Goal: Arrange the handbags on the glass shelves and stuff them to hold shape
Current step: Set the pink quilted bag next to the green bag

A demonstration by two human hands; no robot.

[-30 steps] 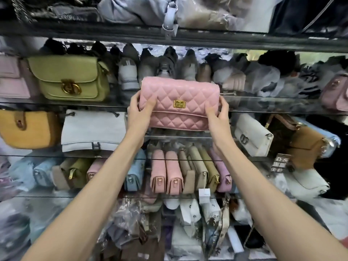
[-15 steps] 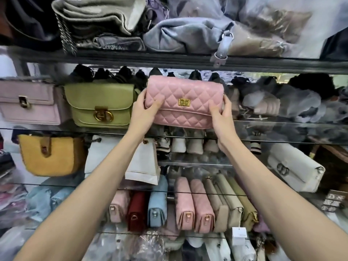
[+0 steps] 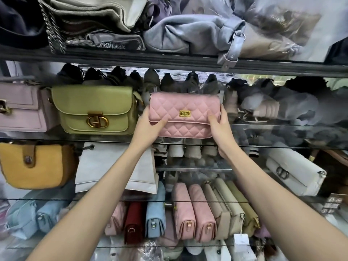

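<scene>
Gripping the pink quilted bag [image 3: 184, 114] by both ends, left hand [image 3: 148, 127] and right hand [image 3: 219, 125] apparently rest it on the glass shelf [image 3: 282, 135].

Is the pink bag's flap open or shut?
Shut: the pink bag's flap lies flat down the front, its gold clasp sitting square.

A pink quilted handbag [image 3: 185, 114] with a small gold clasp on its front flap sits upright just above the middle of the frame, its base at the front edge of a glass shelf [image 3: 282, 127], held at both ends. Just to its left on the same shelf stands a green handbag [image 3: 94, 110] with a round gold clasp, and a pale pink handbag [image 3: 20, 108] at the left edge. On the shelf below, left of centre, are a mustard handbag [image 3: 35, 164] and a white handbag [image 3: 105, 166].
</scene>
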